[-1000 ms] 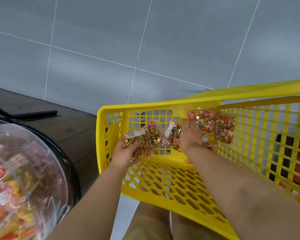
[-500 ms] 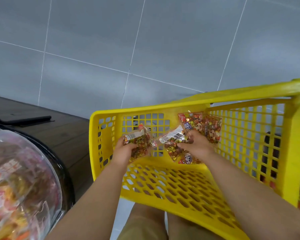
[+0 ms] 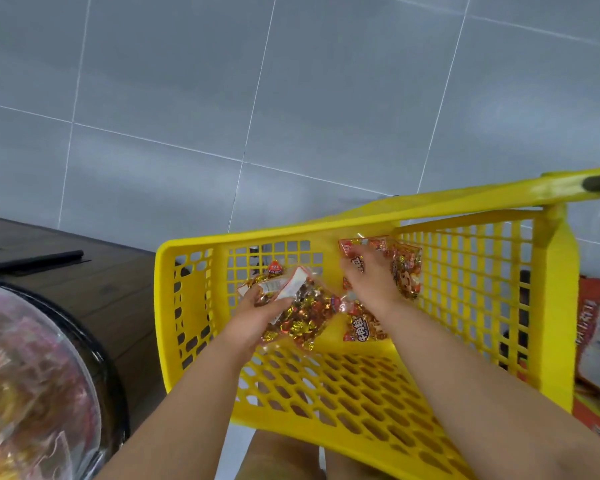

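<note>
The yellow basket (image 3: 291, 227) lies tipped across the person's knees with its open side toward them, so the work looks like settling snacks against its far wall. It goes best if the basket is kept steady at that tilt, so nothing slides back down the slotted floor. The left hand (image 3: 257, 315) grasps the clear bag of gold-wrapped sweets (image 3: 302, 313) from below, thumb across its white label, holding it just above the floor near the left wall. This loose, lumpy bag should be laid flat rather than dropped, and kept off the thinner packs. The right hand (image 3: 369, 277) is spread over the red snack packets (image 3: 407, 268) at the far wall. Whether its fingers pinch one or only press on it cannot be told. Pressing them flat first would make room beside them. The basket holds only that bag and those packets, one lying lower beneath the right wrist. On the dark worktop (image 3: 94, 282) to the left, a round clear-lidded tub (image 3: 32, 375) is full of mixed wrapped sweets.
</note>
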{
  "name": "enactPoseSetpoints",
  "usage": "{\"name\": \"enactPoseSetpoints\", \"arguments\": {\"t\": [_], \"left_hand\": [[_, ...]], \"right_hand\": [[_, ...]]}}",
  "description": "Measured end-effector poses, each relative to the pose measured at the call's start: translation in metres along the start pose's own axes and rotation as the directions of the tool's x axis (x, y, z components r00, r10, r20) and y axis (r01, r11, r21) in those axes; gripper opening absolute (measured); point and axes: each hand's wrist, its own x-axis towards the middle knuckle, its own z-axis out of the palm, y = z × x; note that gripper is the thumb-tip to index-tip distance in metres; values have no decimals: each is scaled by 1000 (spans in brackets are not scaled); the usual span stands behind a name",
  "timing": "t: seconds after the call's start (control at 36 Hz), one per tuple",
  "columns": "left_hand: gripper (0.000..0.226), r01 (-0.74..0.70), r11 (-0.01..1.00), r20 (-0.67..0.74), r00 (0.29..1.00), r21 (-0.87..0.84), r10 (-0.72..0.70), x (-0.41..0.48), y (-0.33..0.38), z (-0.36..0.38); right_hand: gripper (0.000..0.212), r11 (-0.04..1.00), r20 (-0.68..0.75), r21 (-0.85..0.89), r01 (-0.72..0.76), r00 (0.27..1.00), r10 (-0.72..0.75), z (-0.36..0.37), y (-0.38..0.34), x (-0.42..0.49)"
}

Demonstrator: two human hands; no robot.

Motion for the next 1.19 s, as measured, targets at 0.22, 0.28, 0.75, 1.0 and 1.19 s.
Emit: {"name": "enactPoseSetpoints", "arguments": {"t": [0.22,0.28,0.75,1.0,1.19], "left_hand": [[83,-29,986,-178,984,-162,0,6,-18,-25],[82,-26,974,-187,982,-224,-17,6,-20,-30],[75,-36,959,-248,968,-280,-36,-4,-40,-48],[66,-73,953,-225,974,-292,6,-10,-45,-44],[61,-101,944,-243,970,-313,23,-27,-43,-47]], "right_hand": [[93,887,-28,-306,-347,934,356,24,5,41],[92,885,-54,-376,-276,960,276,34,9,36],[115,825,-124,-551,-122,990,64,50,27,35],[110,775,2,-624,-102,991,133,45,45,27],[116,842,-69,-536,-58,997,26,26,41,-2]]}}
